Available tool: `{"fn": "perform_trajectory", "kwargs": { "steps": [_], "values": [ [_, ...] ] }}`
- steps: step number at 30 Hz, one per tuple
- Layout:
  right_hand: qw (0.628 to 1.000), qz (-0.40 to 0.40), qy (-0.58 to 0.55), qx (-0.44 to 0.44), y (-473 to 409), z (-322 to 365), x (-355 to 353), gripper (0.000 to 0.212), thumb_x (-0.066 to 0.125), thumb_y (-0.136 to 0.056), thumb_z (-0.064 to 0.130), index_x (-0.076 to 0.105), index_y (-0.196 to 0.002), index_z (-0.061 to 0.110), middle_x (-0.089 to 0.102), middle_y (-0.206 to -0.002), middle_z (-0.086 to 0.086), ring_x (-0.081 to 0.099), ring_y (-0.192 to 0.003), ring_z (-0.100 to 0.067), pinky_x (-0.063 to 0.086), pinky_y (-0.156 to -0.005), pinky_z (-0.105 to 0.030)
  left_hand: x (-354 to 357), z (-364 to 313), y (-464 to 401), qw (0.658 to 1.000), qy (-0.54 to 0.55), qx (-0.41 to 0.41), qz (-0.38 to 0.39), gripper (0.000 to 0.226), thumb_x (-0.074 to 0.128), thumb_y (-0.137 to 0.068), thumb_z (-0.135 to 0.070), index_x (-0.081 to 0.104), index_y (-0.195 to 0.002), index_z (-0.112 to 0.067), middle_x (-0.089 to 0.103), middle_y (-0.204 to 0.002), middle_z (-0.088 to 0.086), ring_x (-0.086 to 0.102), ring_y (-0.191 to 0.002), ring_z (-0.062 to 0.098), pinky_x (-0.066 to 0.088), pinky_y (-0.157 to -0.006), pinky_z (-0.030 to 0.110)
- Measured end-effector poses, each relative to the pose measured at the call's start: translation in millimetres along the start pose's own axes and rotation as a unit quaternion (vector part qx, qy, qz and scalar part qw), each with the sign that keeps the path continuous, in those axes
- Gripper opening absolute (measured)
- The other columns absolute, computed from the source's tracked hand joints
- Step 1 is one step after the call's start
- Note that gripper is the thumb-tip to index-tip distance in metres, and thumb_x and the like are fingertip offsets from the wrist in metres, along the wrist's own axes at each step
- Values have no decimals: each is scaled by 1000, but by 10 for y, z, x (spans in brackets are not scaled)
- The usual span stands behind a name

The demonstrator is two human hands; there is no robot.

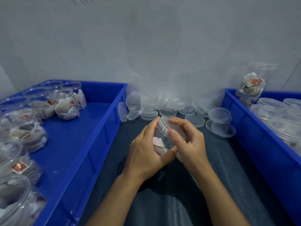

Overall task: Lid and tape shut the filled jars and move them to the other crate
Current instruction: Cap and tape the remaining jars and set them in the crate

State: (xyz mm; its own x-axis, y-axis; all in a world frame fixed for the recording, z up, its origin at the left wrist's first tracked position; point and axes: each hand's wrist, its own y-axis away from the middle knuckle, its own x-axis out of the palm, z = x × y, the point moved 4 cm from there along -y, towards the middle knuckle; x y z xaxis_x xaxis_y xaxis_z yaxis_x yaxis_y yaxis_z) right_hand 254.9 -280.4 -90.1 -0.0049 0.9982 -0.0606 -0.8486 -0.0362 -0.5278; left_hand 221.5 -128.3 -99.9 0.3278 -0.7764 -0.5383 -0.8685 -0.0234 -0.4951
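- Dark cloth covers the surface between two blue crates, against a grey wall.
- Left hand grips the tilted jar; right hand fingers curl round its lid.
- Unlidded filled jars stand in the left crate; lidded ones fill the right crate.
- Loose lids lie piled by the wall.

Both hands hold one clear jar, tilted with its lid end away from the person. Left hand wraps the jar body; right hand curls its fingers over the clear lid, thumb on the rim. Pale packets with a red-marked tag show inside. Dark cloth lies beneath. Left blue crate holds open filled jars. Right blue crate holds lidded jars, one stacked jar at its far corner. Loose clear lids are heaped against the grey wall.
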Motion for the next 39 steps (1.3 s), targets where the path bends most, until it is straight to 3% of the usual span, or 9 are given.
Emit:
{"fn": "perform_trajectory", "kwargs": {
  "steps": [7,17,20,24,26,28,31,34,39],
  "values": [
    [999,50,-4,-10,-30,-13,-28,36,63,-88,34,73,-121,23,72,-129,5,65,-127,-19,52,-106,-49,-48,-18,-13,1000,14,-2,13,88,76,-75,-67,41,-153,-46,61,-139,-24,62,-123,-2,58,-97,36],
    [997,75,18,-27,33,-15,66,37,50,-96,35,64,-127,21,70,-126,7,64,-124,-23,51,-101,-34,-44,1,-20,998,54,-21,14,71,74,-77,-69,49,-140,-48,68,-121,-27,67,-109,-4,60,-86,34],
    [995,54,67,-41,48,27,76,37,52,-95,39,65,-126,23,70,-123,9,65,-121,-20,52,-98,-33,-43,-27,3,1000,25,-19,-4,75,66,-77,-74,45,-145,-48,64,-130,-27,64,-113,-4,59,-87,31],
    [993,33,113,-27,59,55,104,39,60,-91,53,66,-122,30,69,-119,13,65,-117,-11,50,-95,-26,-49,-46,13,998,-48,-3,-27,93,65,-77,-72,38,-157,-32,56,-149,-15,58,-130,9,56,-100,40],
    [991,24,133,-12,63,55,111,41,59,-89,62,65,-119,36,67,-116,15,63,-115,-6,47,-91,-19,-49,-62,12,997,-72,4,-37,95,65,-77,-71,39,-157,-27,57,-149,-10,58,-132,12,55,-102,40],
    [991,23,132,-3,64,41,95,40,54,-91,65,64,-119,38,65,-117,15,62,-116,-7,47,-93,-23,-46,-62,6,996,-80,3,-46,93,66,-77,-71,40,-156,-28,58,-147,-10,59,-130,12,55,-100,39],
    [997,48,51,22,52,2,72,41,52,-95,49,65,-130,31,67,-128,8,61,-125,-15,49,-104,-38,-50,-35,-5,996,-74,0,-57,95,71,-75,-73,41,-155,-29,58,-147,-13,59,-129,10,54,-99,33],
    [997,58,-2,41,33,3,80,42,60,-90,34,65,-132,29,70,-127,10,63,-125,-9,49,-102,-30,-51,-13,2,996,-70,-2,-56,98,70,-73,-74,40,-155,-30,57,-148,-12,57,-129,9,52,-98,32],
    [991,14,107,76,47,-41,22,54,63,-77,74,62,-123,46,64,-115,15,62,-111,-3,51,-94,-30,-49,-1,4,998,-53,-8,-40,99,71,-71,-70,39,-157,-32,57,-149,-13,57,-130,9,55,-100,37]
  ]
}}
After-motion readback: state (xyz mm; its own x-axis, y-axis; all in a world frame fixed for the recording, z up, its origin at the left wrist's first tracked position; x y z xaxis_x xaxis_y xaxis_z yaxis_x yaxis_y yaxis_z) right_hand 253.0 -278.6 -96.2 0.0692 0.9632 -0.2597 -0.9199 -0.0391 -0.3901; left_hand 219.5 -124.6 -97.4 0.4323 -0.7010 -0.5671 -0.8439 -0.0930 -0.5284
